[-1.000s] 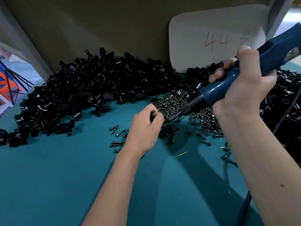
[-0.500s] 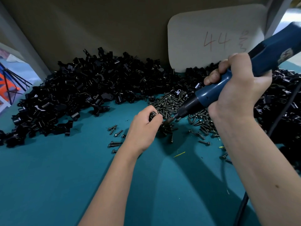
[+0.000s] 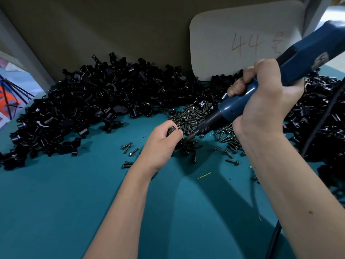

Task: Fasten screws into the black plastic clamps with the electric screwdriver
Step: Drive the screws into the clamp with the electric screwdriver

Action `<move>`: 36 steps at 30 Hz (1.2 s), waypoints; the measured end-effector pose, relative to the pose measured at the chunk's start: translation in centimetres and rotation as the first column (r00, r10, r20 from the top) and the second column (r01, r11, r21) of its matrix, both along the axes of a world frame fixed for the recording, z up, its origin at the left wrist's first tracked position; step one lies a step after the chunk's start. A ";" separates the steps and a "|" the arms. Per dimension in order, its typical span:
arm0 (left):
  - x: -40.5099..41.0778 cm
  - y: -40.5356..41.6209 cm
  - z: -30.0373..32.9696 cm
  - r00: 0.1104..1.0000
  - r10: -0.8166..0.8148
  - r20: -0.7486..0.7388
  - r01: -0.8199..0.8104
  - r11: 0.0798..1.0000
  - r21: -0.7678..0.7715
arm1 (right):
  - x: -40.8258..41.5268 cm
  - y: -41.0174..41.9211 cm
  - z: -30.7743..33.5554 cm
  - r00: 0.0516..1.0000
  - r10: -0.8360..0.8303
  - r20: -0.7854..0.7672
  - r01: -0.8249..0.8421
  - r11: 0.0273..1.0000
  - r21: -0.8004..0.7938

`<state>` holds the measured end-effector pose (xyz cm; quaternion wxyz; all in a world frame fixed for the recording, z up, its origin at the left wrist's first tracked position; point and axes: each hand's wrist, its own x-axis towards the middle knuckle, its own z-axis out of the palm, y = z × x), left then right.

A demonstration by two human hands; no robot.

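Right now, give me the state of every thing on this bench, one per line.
left hand: grips a black clamp
right hand: grips electric screwdriver, tip angled down at clamp
screw pile: loose on mat
clamp heap: loose against back wall

dim overhead light, soft shadows, wide-angle bending at edges.

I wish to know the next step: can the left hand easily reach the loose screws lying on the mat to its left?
Probably not yet: the left hand already holds a clamp. The screws lie close beside it on the mat, with nothing between.
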<state>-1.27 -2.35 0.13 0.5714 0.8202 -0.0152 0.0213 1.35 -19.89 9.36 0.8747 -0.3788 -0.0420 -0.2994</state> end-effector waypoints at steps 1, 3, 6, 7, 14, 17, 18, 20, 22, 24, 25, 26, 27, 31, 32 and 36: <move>0.0 0.0 0.0 1.000 -0.001 0.002 0.001 1.000 0.000 | 0.0 0.0 -0.1 1.000 -0.005 -0.003 0.005 1.000 0.001; 0.1 0.0 -0.1 1.000 0.002 0.002 -0.002 1.000 -0.006 | 0.0 0.0 -0.2 1.000 -0.011 -0.004 0.011 1.000 0.002; 0.0 0.0 -0.2 1.000 0.010 0.003 -0.010 1.000 -0.006 | 0.0 0.1 -0.3 1.000 -0.006 0.007 0.007 1.000 -0.005; 0.1 0.0 -0.2 1.000 0.013 -0.002 -0.013 1.000 -0.019 | -0.1 0.1 -0.3 1.000 -0.006 0.012 0.006 1.000 -0.010; 0.3 0.0 -0.5 1.000 0.019 -0.012 -0.019 0.999 -0.049 | -0.3 0.3 -0.3 0.999 -0.020 0.028 0.020 1.000 -0.019; 0.4 0.0 -0.6 1.000 0.018 -0.023 -0.019 0.998 -0.062 | -0.4 0.4 -0.3 0.999 -0.021 0.034 0.021 1.000 -0.022; 0.4 0.0 -0.6 0.999 0.018 -0.026 -0.020 0.998 -0.062 | -0.5 0.5 -0.3 0.999 -0.019 0.035 0.020 0.999 -0.027; 0.4 0.0 -0.5 0.999 0.019 -0.026 -0.020 0.998 -0.055 | -0.7 0.6 -0.2 0.999 -0.012 0.039 0.014 0.999 -0.043; 0.4 0.0 -0.4 1.000 0.016 -0.024 -0.017 0.999 -0.044 | -0.9 0.7 -0.1 0.999 0.001 0.043 0.002 0.998 -0.055; 0.3 -0.1 -0.3 1.000 0.019 -0.014 -0.020 0.999 -0.036 | -0.9 0.7 0.0 0.999 -0.006 0.049 0.009 0.998 -0.062; 0.3 -0.1 -0.3 1.000 0.024 -0.004 -0.024 0.999 -0.034 | -0.8 0.7 0.0 0.999 -0.017 0.047 0.020 0.998 -0.065; 0.2 -0.1 -0.3 1.000 0.029 0.007 -0.028 0.999 -0.027 | -0.8 0.6 -0.1 0.999 -0.026 0.043 0.029 0.997 -0.066; 0.1 -0.1 -0.3 0.999 0.034 0.022 -0.033 0.999 -0.015 | -0.7 0.6 -0.2 0.999 -0.035 0.038 0.037 0.997 -0.061; -0.1 -0.6 -0.4 0.996 0.055 0.077 -0.057 0.998 0.024 | -0.3 0.0 -0.2 0.998 -0.064 -0.013 0.064 0.998 -0.014; -0.1 -0.7 -0.4 0.994 0.062 0.090 -0.066 0.997 0.037 | -0.3 -0.1 -0.2 0.998 -0.063 -0.018 0.063 0.998 -0.006; -0.3 -0.9 -0.1 0.995 0.039 0.092 -0.041 0.999 0.027 | -0.8 -0.1 0.7 1.000 0.004 0.013 -0.003 0.999 -0.039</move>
